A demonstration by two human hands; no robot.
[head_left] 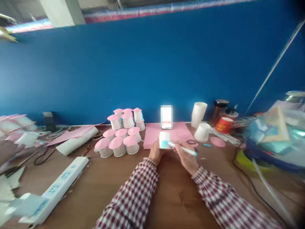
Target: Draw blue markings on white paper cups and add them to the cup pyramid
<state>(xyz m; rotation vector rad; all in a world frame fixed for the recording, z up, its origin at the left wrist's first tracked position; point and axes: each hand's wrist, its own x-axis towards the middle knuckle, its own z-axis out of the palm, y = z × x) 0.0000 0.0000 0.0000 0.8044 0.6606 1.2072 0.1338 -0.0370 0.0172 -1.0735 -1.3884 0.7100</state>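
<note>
My left hand [156,153] is closed around the side of a white paper cup [164,136], which has a light-blue coloured patch low on its wall. In my right hand [187,159] is a white marker [184,148] with a light-blue end, its tip at the blue patch. A small blue cap [207,145] lies on the table to the right. Behind the cup, pink paper sheets [152,132] lie flat, and a bright phone-like screen [166,117] stands upright. Left of my hands stand several upturned white cups with pink cone tops [117,143].
A white power strip [59,187] lies at the left, near a paper roll [77,141]. At the right are a stack of white cups [199,113], an upturned cup [202,132], a pink disc [217,142], a red cup [224,125], a dark-lidded jar [220,109] and a filled basin [274,156].
</note>
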